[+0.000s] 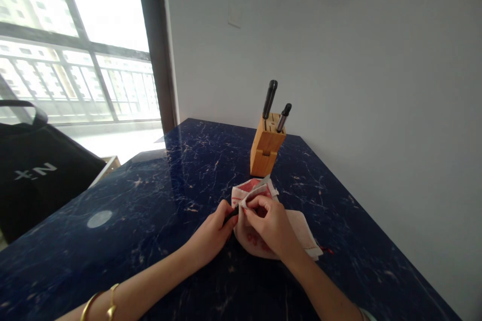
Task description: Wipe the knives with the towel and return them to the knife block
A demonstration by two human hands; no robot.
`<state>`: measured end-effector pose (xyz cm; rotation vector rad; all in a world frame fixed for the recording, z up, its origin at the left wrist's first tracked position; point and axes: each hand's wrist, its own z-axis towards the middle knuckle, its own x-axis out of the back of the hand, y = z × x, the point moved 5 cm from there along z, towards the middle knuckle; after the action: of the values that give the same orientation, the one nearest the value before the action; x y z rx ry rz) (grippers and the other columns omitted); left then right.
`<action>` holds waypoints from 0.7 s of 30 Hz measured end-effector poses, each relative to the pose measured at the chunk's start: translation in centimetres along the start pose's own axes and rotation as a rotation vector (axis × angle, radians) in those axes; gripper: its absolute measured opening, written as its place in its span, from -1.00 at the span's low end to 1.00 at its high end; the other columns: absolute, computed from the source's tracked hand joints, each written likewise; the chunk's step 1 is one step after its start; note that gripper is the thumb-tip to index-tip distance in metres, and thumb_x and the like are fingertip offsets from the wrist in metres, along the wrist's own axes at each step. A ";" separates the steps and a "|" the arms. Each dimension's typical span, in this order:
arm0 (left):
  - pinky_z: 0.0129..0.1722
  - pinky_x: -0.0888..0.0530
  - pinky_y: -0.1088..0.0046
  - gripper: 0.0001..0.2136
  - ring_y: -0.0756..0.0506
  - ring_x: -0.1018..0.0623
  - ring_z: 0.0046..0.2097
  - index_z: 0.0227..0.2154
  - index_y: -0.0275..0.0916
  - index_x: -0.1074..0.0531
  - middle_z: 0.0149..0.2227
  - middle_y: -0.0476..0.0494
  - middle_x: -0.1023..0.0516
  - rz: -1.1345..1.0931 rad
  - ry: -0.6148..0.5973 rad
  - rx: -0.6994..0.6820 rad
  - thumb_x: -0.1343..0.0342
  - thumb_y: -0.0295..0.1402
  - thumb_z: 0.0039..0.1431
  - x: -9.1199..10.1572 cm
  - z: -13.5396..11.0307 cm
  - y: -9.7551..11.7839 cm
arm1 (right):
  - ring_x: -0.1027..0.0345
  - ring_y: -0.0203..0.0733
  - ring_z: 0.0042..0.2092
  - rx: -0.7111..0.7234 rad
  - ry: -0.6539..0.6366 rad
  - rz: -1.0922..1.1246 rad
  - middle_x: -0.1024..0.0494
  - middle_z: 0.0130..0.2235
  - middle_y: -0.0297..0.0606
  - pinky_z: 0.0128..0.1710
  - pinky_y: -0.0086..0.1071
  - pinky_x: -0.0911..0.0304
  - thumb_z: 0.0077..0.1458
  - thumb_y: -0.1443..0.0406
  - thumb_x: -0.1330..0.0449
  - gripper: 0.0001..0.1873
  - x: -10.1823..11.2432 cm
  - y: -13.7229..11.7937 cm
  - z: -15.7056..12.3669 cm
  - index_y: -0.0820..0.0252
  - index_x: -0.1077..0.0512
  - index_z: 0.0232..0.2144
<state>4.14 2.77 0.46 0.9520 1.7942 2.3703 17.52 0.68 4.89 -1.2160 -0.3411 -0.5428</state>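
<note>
My left hand point(216, 225) is closed round the black handle of a knife point(266, 179), whose blade points away from me. A white and red cloth point(253, 241) is folded over part of that blade. With thumb and fingers, my right hand point(269, 223) pinches the cloth against the blade near the handle. Only the blade's tip shows beyond the fold. The rest of the cloth hangs below my right hand and spreads on the table to its right. Just beyond the cloth stands a wooden knife block point(264, 153).
Two dark-handled tools, one black handle point(270, 99) and one with a metal collar point(284, 117), stick up from the block. The dark blue marbled table point(150, 220) meets a pale wall point(339, 60). A black bag point(41, 175) sits left, before a window.
</note>
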 end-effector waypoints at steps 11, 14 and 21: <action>-0.40 -0.28 0.49 -0.86 -0.01 -0.35 -0.39 -0.43 -0.20 -0.15 -0.45 0.04 -0.35 -0.049 0.032 0.006 0.11 -0.26 0.16 -0.1 0.1 -0.5 | -0.33 -0.29 -0.46 -0.037 -0.039 0.002 -0.49 -0.47 -0.32 -0.44 -0.43 -0.22 -0.08 0.33 -0.12 -0.93 -0.1 0.4 0.0 0.20 -0.40 -0.52; -0.42 -0.26 0.50 -0.85 -0.01 -0.33 -0.40 -0.43 -0.20 -0.15 -0.46 0.04 -0.33 -0.068 0.047 0.007 0.11 -0.24 0.15 0.0 0.3 -0.7 | -0.31 -0.29 -0.48 -0.050 -0.041 -0.006 -0.46 -0.51 -0.34 -0.47 -0.44 -0.21 -0.08 0.35 -0.11 -0.94 -0.2 0.6 0.0 0.19 -0.38 -0.53; -0.37 -0.28 0.49 -0.91 -0.01 -0.35 -0.38 -0.38 -0.20 -0.15 -0.42 0.03 -0.35 -0.060 -0.013 -0.026 0.10 -0.31 0.15 -0.1 0.1 0.0 | -0.36 -0.28 -0.39 0.020 0.013 0.114 -0.49 -0.42 -0.31 -0.38 -0.44 -0.26 -0.05 0.34 -0.12 -0.94 -0.3 0.1 -0.2 0.20 -0.40 -0.49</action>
<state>4.29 2.84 0.38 0.8955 1.7574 2.3410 17.35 0.55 4.59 -1.2043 -0.2633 -0.4475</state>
